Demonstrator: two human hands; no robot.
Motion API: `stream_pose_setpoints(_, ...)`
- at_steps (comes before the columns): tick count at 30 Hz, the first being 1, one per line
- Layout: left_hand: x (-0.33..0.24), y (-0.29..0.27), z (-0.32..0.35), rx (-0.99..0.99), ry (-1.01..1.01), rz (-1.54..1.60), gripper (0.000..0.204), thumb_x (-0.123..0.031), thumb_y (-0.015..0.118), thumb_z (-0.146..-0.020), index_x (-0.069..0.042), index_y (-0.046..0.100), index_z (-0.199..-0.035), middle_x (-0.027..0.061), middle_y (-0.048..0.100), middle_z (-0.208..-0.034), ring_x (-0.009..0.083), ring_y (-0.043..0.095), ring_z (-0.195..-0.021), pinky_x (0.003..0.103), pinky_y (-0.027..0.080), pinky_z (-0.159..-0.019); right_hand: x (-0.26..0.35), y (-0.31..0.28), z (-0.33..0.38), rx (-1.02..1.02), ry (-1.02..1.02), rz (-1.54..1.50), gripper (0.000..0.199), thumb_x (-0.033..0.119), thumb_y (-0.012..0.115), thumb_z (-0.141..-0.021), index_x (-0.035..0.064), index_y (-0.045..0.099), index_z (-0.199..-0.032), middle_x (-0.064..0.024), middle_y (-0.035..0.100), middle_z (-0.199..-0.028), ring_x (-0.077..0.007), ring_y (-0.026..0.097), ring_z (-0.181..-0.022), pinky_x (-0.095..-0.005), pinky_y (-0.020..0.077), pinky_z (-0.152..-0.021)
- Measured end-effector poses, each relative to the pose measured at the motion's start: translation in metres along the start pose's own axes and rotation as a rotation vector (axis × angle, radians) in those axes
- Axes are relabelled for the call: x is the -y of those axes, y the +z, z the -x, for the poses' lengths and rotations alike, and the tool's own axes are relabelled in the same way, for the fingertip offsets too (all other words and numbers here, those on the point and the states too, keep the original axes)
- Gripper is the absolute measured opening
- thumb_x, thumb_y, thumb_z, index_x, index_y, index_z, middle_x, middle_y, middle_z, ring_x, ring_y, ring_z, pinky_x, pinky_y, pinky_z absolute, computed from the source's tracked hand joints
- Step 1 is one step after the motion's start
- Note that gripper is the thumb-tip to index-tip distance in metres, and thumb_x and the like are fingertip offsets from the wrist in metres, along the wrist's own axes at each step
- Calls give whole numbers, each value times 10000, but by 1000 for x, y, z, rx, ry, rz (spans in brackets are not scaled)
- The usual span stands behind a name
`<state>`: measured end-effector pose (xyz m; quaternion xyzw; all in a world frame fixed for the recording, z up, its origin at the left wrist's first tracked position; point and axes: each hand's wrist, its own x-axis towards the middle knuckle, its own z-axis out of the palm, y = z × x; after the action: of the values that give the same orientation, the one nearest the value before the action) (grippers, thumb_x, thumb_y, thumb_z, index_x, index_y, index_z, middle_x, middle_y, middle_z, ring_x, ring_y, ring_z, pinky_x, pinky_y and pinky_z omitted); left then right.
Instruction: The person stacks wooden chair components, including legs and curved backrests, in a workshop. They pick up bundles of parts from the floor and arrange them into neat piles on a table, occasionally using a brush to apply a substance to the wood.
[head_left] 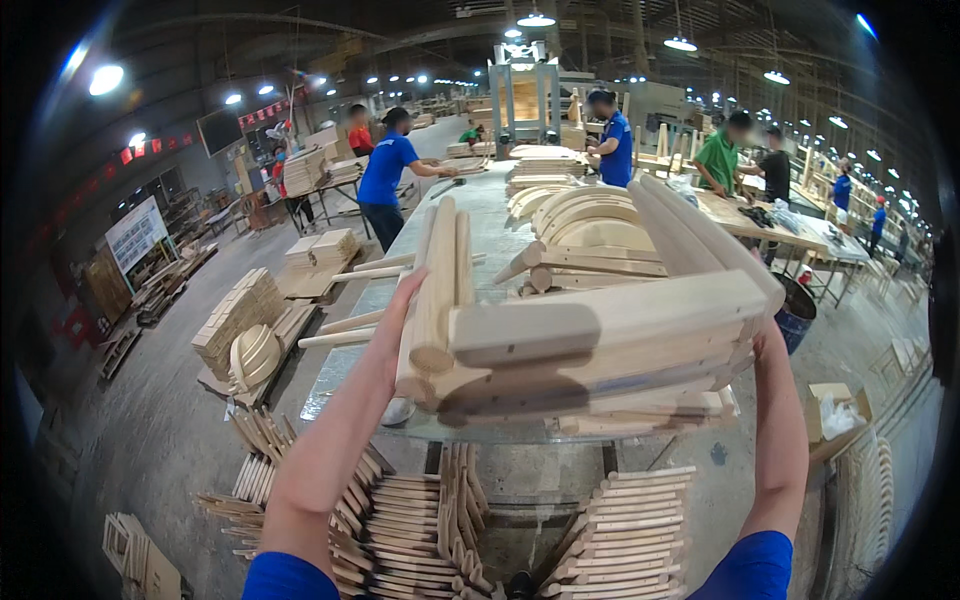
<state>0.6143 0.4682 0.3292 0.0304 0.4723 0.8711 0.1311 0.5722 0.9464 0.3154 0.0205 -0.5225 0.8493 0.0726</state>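
A stack of pale wooden frames (625, 320), made of round posts joined by flat rails, fills the middle of the view over the near end of a long table. My left hand (403, 300) grips the stack's left side along the round posts; most of its fingers are hidden behind the wood. At the right end, my right hand (768, 345) closes on the stack, largely covered by it. Just beyond lie curved wooden pieces (595, 215) and some round legs (520, 262) on the metal-topped table (335, 385).
Below the table stand piles of wooden frames (630, 530) and slats (405, 525). At the left, wood blocks (238, 318) sit on a pallet. A dark drum (795, 312) and a cardboard box (838, 415) are at the right. Co-workers stand along both table sides.
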Motion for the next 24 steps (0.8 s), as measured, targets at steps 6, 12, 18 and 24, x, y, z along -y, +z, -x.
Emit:
stream_pose_setpoints(6,-58,15,-165,125,36,-49,492,-463,536,-805,-112,521,-1148,96,593,-1039,245,599,-896,438,507,-764,24,-32,-147,120,-74,192,499,484,438,-865,124,482,-1208,-41,572,-1026,-160,556,-933,-325,475,-772)
stream_pose_setpoints(12,-71,23,-271,97,25,-388,512,-521,492,-800,-132,521,-1132,84,570,-1049,253,582,-904,437,491,-804,47,-25,-230,66,-145,307,595,528,488,-804,123,455,-1238,-29,536,-1121,-155,519,-1007,-327,422,-836)
stream_pose_setpoints(18,-36,21,-316,-109,-101,-732,548,-563,410,-764,-172,526,-1130,83,556,-1101,236,574,-925,438,498,-675,7,-13,-254,-138,21,884,827,712,455,-705,240,303,-1367,-107,354,-1342,-274,427,-1148,-401,357,-926)
stream_pose_setpoints(24,-15,-33,-347,-171,-168,-581,501,-526,424,-764,-147,548,-1068,61,603,-946,198,596,-807,362,515,-643,-16,1,-265,33,158,798,838,720,459,-695,220,328,-1355,-215,404,-1277,-324,435,-1146,-452,353,-921)
